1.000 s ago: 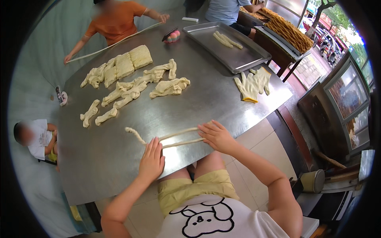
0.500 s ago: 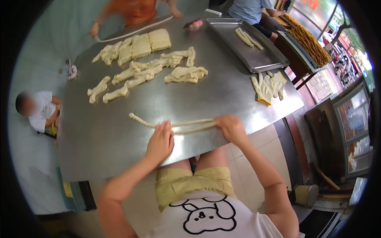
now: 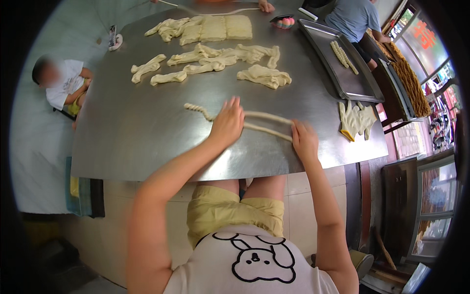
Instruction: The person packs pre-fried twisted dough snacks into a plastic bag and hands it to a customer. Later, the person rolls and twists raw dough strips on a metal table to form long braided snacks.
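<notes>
A dough rope point(image 3: 269, 116) stretches across the near part of the metal table point(image 3: 142, 127). Its left end is a tight twist, and to the right it parts into two plain strands. My left hand point(image 3: 227, 123) lies flat over the rope where twist and strands meet, fingers stretched out; the dough beneath the palm is hidden. At the other end, my right hand point(image 3: 304, 139) is closed around the strands' ends, slightly blurred.
Dough slabs point(image 3: 215, 28) and several loose dough pieces point(image 3: 264, 76) lie farther back. A metal tray point(image 3: 362, 88) holds twisted dough ropes point(image 3: 343, 57). White gloves point(image 3: 357, 120) rest at the right. Another person's hand point(image 3: 266, 6) holds a strand across the table; a person sits left.
My view has shifted, so the table sits differently in the picture. The left hand still presses on the rope and the right still grips its end; the two strands now bow farther apart.
</notes>
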`<action>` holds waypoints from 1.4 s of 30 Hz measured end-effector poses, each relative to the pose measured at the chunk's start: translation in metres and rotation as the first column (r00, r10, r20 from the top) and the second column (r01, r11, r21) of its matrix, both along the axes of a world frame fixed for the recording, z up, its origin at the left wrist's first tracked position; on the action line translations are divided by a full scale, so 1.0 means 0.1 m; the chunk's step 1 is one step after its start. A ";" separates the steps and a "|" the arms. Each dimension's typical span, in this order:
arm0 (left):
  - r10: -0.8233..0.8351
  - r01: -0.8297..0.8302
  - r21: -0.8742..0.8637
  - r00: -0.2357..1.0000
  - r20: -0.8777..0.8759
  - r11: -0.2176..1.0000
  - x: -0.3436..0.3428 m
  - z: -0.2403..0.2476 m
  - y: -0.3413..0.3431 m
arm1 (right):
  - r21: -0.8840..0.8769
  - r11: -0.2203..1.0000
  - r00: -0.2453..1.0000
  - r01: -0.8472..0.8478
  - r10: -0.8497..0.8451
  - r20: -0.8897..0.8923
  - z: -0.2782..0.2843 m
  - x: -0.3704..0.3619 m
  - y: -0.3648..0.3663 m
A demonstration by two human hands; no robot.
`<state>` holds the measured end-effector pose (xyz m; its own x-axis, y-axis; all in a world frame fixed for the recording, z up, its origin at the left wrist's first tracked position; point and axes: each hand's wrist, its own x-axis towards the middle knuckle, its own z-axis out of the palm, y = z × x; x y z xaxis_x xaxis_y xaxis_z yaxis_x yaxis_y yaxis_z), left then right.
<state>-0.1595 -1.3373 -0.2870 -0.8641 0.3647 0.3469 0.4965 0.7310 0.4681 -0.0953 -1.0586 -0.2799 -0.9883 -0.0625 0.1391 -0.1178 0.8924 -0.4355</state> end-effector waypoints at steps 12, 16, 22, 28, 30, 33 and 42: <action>-0.100 0.088 -0.072 0.979 -0.177 0.994 0.10 -0.14 0.02 | 0.054 0.997 0.964 -0.049 0.061 -0.258 0.07 -0.05 -0.02; -0.284 0.188 -0.351 0.926 -0.247 0.917 0.13 0.07 0.05 | 0.234 0.970 0.878 -0.069 0.170 -0.447 0.02 0.07 -0.15; -0.228 0.203 -0.162 0.962 -0.152 0.966 0.91 -0.04 -0.11 | 0.053 0.969 0.946 -0.241 0.247 -0.208 -0.07 0.41 0.16; -0.248 0.178 -0.284 0.940 -0.234 0.942 0.02 0.06 0.19 | 0.260 0.963 0.831 0.072 0.085 -0.549 0.02 -0.04 -0.19; -0.426 0.372 -0.344 0.900 -0.094 0.862 0.56 0.03 -0.03 | 0.271 0.943 0.827 -0.195 0.307 -0.471 0.04 0.29 -0.09; -0.356 0.300 -0.350 0.929 -0.105 0.887 0.99 0.07 -0.10 | 0.011 0.949 0.891 -0.314 0.299 -0.342 -0.08 0.48 0.15; -0.418 0.364 -0.276 0.892 -0.171 0.890 0.39 0.02 0.13 | 0.315 0.940 0.835 -0.133 0.277 -0.475 0.08 0.22 -0.10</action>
<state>-0.1205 -1.3240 -0.2853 -0.5451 0.7496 0.3754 0.8343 0.5288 0.1556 -0.0734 -1.0685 -0.2722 -0.7431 -0.3602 0.5639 -0.4490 0.8933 -0.0212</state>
